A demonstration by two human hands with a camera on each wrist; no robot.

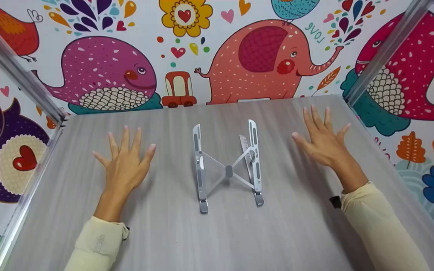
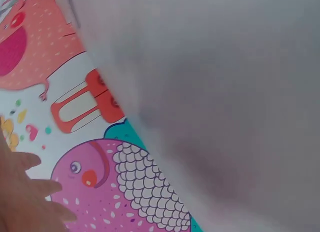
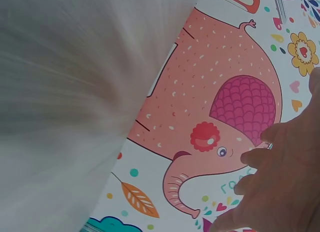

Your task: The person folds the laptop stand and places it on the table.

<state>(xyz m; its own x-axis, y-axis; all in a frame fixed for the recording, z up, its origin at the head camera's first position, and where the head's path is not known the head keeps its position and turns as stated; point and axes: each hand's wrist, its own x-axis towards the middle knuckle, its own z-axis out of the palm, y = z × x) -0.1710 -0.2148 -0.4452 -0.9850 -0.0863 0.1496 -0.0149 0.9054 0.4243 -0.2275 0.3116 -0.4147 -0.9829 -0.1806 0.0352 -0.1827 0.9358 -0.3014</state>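
A silver folding laptop stand [image 1: 229,171] stands spread on the table, its crossed bars meeting at a grey hub between two slotted side rails. To its left, my left hand [image 1: 124,169] hovers with the fingers spread and holds nothing. On the other side my right hand [image 1: 324,145] is likewise spread, apart from the stand and holding nothing. Fingers of the left hand [image 2: 30,192] show at the lower left of the left wrist view. In the right wrist view the right hand [image 3: 280,177] shows at the lower right.
The wood-grain table [image 1: 156,233] is bounded at the back by a wall panel [image 1: 224,15] printed with cartoon animals. Metal posts rise at the back corners, the left post [image 1: 25,71] and the right post [image 1: 386,52]. Pale sleeves cover both forearms.
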